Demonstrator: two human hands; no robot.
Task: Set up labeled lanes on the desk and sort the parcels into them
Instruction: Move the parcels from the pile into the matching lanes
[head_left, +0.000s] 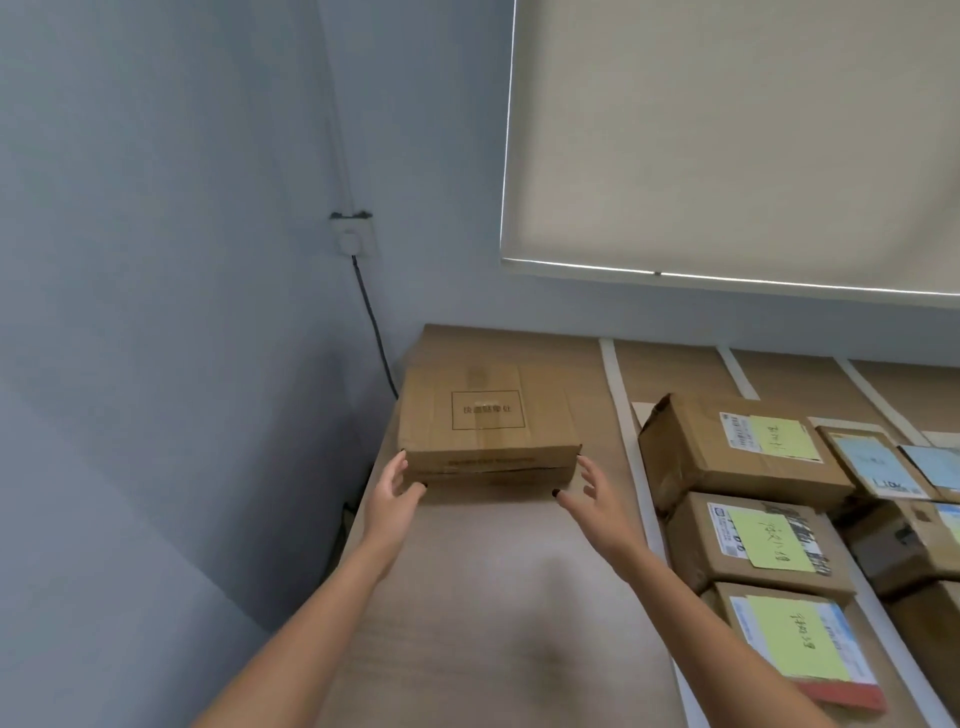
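— Flanking item one: our left hand (392, 488) and right hand (589, 491), fingers spread and relaxed, clamped on nothing, stand at either near corner of the plain parcel (488, 423).

— Location?

— Leftmost lane of the desk (493, 597), near the wall edge, left of a white tape strip (631, 452). Yellow-noted parcels (737, 447) fill the next lane.

— Hazards?

— We judge a shove could tip it off the desk's left edge, or skew it across the tape.
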